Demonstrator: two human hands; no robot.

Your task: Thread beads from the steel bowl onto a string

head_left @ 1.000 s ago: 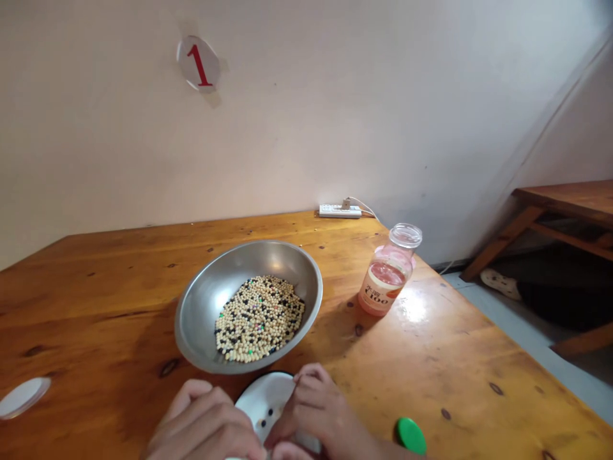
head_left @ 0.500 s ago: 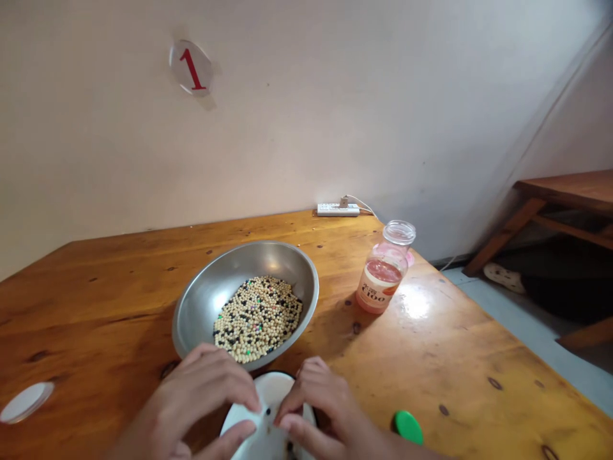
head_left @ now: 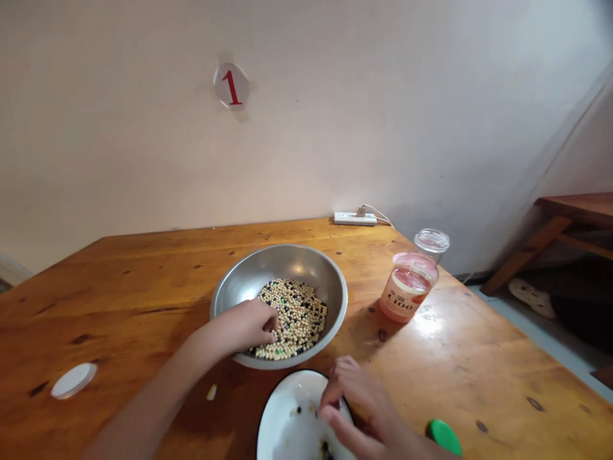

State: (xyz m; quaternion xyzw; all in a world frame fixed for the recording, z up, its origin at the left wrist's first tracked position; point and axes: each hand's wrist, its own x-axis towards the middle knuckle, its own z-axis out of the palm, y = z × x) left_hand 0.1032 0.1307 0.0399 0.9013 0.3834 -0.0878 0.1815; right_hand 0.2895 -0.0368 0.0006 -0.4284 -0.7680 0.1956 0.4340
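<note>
Center frame, the left hand [head_left: 242, 326] curls its fingers into mixed beans [head_left: 299, 319] in a steel bowl [head_left: 292, 263]; below, the right hand [head_left: 359, 409] half-closes above a white enamel dish [head_left: 282, 434].

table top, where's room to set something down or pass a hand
Bare wood lies between the white lid and steel bowl, and between the jar and green cap. Crowded where the bowl nearly meets the white plate, left hand in the bowl, right hand over the plate.
</note>
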